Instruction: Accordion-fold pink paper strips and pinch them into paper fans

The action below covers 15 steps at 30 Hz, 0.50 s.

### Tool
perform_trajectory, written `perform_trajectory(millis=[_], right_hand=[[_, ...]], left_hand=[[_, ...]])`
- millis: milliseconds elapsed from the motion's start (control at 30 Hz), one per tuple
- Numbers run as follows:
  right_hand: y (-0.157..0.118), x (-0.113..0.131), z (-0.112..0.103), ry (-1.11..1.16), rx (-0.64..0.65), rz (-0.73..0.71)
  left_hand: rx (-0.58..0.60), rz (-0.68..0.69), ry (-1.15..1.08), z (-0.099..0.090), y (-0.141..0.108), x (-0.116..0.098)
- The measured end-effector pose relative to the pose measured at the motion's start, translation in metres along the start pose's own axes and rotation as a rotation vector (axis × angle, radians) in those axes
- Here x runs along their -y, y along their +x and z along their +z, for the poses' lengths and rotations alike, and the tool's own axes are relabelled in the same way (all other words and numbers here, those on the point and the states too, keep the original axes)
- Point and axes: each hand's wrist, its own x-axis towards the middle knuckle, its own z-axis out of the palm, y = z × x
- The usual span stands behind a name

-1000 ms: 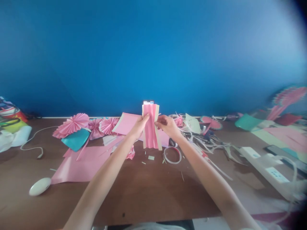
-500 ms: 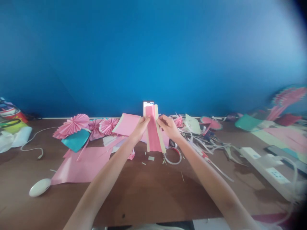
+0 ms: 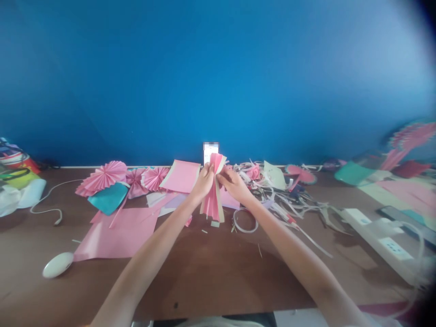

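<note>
A pleated strip of pink paper (image 3: 211, 205) with pale cream edges hangs upright between my hands, above the table. My left hand (image 3: 203, 182) is closed on its left side, near the upper part. Opposite it, my right hand (image 3: 234, 182) pinches the paper's right side, its fingertips partly hidden by the folds. Directly behind the paper a phone (image 3: 210, 149) with a lit screen leans against the blue wall. To the left of my left hand lies a pink sheet with a cream border (image 3: 180, 176).
Pink folded paper fans (image 3: 106, 177), a teal paper piece (image 3: 108, 199) and a large pink sheet (image 3: 119, 234) lie left, near a white mouse (image 3: 57, 265). Paper scraps (image 3: 289, 204), a tape roll (image 3: 245, 221) and a power strip (image 3: 378, 243) are on the right.
The pink paper has gone from spread fairly flat to gathered in narrower pleats, its lower end swung left. My right hand has moved slightly left and down, closer to my left hand.
</note>
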Motion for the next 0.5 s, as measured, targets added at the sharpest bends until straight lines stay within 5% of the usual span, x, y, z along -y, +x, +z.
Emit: perform_trajectory(millis=[267, 500], right_hand=[[0.001, 0.001, 0.002, 0.064, 0.071, 0.041], [0.005, -0.006, -0.005, 0.063, 0.032, 0.035]], left_hand=[[-0.024, 0.119, 0.11, 0.001, 0.003, 0.002], [0.169, 0.033, -0.153, -0.001, 0.002, -0.007]])
